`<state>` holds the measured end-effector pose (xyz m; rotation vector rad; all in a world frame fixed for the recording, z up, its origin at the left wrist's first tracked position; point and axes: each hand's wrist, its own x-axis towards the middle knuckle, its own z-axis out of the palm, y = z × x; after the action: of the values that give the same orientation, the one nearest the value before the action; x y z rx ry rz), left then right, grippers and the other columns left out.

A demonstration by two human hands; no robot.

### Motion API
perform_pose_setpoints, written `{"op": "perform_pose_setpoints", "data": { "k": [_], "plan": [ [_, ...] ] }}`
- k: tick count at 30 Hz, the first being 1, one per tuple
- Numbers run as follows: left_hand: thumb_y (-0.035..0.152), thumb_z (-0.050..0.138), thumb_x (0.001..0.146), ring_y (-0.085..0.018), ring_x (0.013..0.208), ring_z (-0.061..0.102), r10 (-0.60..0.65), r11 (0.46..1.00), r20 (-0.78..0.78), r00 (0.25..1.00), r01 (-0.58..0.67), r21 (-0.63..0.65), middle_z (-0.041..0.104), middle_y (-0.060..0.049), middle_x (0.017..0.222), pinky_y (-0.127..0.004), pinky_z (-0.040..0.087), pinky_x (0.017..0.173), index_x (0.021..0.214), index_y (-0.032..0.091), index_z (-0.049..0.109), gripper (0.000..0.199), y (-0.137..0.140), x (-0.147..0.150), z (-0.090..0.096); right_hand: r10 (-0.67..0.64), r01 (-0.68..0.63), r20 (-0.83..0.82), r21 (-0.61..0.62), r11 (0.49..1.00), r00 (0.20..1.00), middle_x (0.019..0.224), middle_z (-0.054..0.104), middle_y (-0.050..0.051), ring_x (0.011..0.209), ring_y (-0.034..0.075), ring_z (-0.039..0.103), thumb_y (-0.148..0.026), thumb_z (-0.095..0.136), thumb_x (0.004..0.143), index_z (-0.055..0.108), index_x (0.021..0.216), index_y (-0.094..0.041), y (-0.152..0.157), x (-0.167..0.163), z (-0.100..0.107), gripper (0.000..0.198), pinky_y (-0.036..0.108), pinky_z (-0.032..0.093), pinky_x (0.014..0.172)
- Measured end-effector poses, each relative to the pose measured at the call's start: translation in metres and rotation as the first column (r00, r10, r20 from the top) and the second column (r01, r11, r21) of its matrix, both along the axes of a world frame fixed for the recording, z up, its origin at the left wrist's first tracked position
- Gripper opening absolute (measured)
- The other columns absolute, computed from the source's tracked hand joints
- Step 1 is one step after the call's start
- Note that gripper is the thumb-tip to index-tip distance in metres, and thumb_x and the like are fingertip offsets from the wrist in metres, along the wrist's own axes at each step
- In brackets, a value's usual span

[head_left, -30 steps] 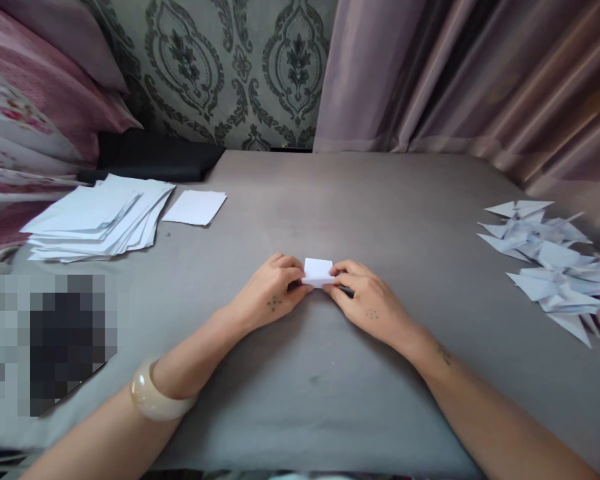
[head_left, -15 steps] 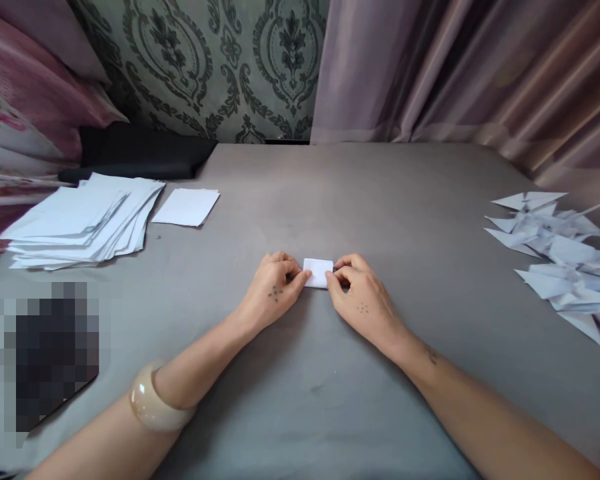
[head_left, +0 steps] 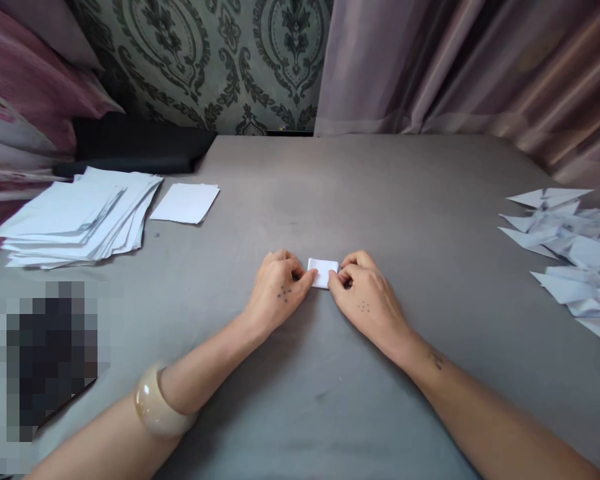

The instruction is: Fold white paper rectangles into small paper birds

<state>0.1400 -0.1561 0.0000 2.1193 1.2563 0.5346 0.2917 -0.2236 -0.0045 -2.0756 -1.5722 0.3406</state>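
While my L hand (head_left: 284, 290) and R hand (head_left: 367, 300) are pinching opp. ends of the folded paper (head_left: 323, 273), thumbs (head_left: 312, 275) on top, it's sitting btwn them over grey cloth (head_left: 325, 387). It's looking v. light, prob. stiffish w/ layers but easy to crease wrong, so I'm favouring the side edges, pressing gently.

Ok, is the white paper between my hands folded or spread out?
Folded: the white paper is a small, compact rectangle with a layered edge, touched by your left hand and right hand.
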Motion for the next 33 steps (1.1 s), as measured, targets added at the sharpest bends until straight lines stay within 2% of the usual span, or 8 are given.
{"op": "perform_pose_setpoints", "data": {
  "k": [6,12,19,27,33],
  "plan": [
    [0.026,0.065,0.082,-0.022,0.086,0.057,0.054,0.999,-0.023,0.998,-0.054,-0.006,0.062,-0.006,0.081,-0.039,0.048,0.08,0.06,0.017,0.059,0.025,0.0,0.002,-0.003,0.002,-0.002,-0.023,-0.006,1.0,1.0,0.091,0.061,0.004,0.066,0.014,0.058,-0.029,0.054,0.085,0.05,0.056,-0.02,0.002,0.002,-0.001,0.03,0.032,0.043,0.066],
    [0.028,0.059,0.086,-0.021,0.082,0.054,0.035,0.995,-0.001,0.999,-0.035,0.091,0.059,-0.006,0.077,-0.04,0.047,0.077,0.059,0.017,0.058,0.029,0.0,0.003,-0.011,0.021,-0.022,0.006,0.014,1.0,1.0,0.091,0.061,0.004,0.065,0.014,0.057,-0.028,0.052,0.086,0.05,0.056,-0.02,0.002,0.003,-0.003,0.03,0.032,0.042,0.065],
    [0.029,0.061,0.085,-0.022,0.082,0.054,0.047,0.996,-0.011,0.999,-0.046,0.077,0.06,-0.006,0.076,-0.041,0.047,0.076,0.059,0.017,0.057,0.029,0.0,0.003,-0.01,0.032,-0.033,0.055,0.004,0.999,0.998,0.086,0.06,0.004,0.062,0.013,0.055,-0.028,0.052,0.086,0.045,0.056,-0.021,0.003,0.003,-0.004,0.032,0.031,0.04,0.062],
    [0.028,0.061,0.085,-0.022,0.082,0.055,0.032,0.997,-0.038,0.999,-0.029,0.065,0.061,-0.006,0.077,-0.04,0.047,0.076,0.06,0.017,0.058,0.028,0.001,0.002,-0.009,0.025,-0.016,0.096,-0.091,0.996,0.995,0.083,0.057,0.002,0.058,0.011,0.05,-0.029,0.052,0.087,0.042,0.058,-0.021,0.005,0.002,0.002,0.032,0.029,0.035,0.055],
    [0.029,0.061,0.084,-0.02,0.077,0.056,0.025,0.991,-0.018,1.0,-0.022,0.131,0.061,-0.005,0.075,-0.037,0.047,0.071,0.06,0.017,0.059,0.027,0.002,0.001,-0.013,0.031,-0.017,0.13,-0.102,0.995,0.991,0.082,0.058,0.003,0.06,0.012,0.052,-0.027,0.05,0.088,0.044,0.059,-0.021,0.004,0.001,0.005,0.03,0.029,0.035,0.056]
  ]
}}
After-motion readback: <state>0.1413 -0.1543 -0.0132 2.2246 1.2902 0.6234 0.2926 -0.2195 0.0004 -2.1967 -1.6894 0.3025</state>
